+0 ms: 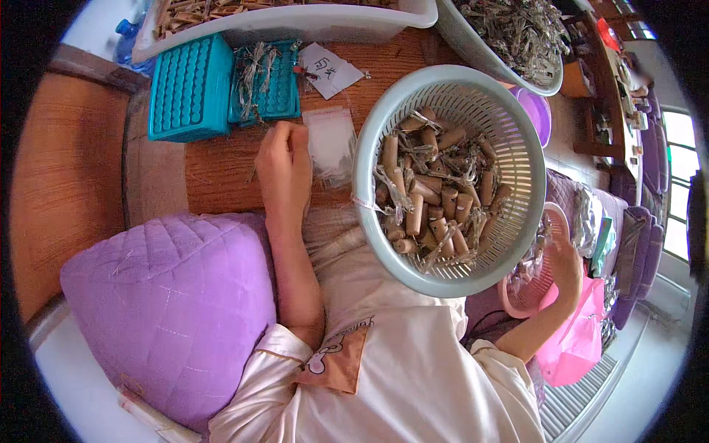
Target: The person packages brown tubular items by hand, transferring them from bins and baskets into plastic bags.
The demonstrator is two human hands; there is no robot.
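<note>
My left hand (286, 166) rests at the table beside the teal tray (289, 87), its fingers curled closed. What it holds, if anything, is hidden by the back of the hand. On that tray lies a bundle of thin pale strings (258, 63). My right hand (564, 269) reaches out to the right, into a pink basket (518, 297) with small clear-wrapped pieces; its fingertips cannot be made out. Between my arms, a large grey-green basket (369, 221) tilts over my lap, holding several short brown cylinders (415, 214) with clear plastic wisps.
A stack of teal trays (188, 88) stands at the left, near a white paper slip (330, 70) and clear plastic bags (330, 144). Behind are a white bin (362, 23) of brown pieces and a full grey tub (543, 88). A purple cushion (173, 310) sits left, a pink bag (572, 347) right.
</note>
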